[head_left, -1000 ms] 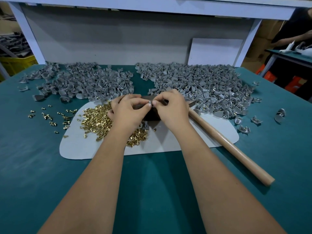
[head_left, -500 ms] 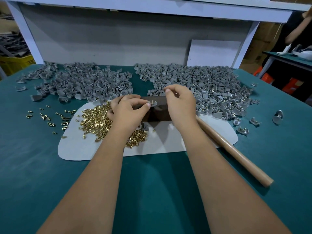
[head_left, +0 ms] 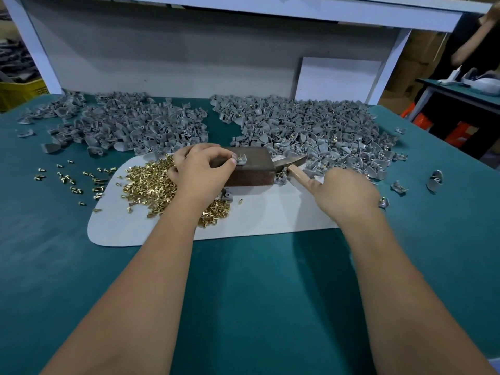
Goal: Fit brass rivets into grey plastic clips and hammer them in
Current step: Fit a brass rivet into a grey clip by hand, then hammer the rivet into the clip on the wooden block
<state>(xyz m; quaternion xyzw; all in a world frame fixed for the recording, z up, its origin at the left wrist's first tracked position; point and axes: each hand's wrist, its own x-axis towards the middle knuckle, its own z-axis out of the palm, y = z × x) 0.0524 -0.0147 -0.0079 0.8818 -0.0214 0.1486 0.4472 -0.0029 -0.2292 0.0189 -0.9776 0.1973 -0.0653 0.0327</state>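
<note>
Right hand now grips hammer, head pointing far-left.

On the brown block, the left hand pinches a riveted grey clip; beside the block, the right hand grips the hammer handle.

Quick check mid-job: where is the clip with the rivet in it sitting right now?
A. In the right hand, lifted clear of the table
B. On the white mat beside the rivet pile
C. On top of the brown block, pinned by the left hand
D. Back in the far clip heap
C: the clip sits on top of the brown block, with the left hand touching its edge.
</note>
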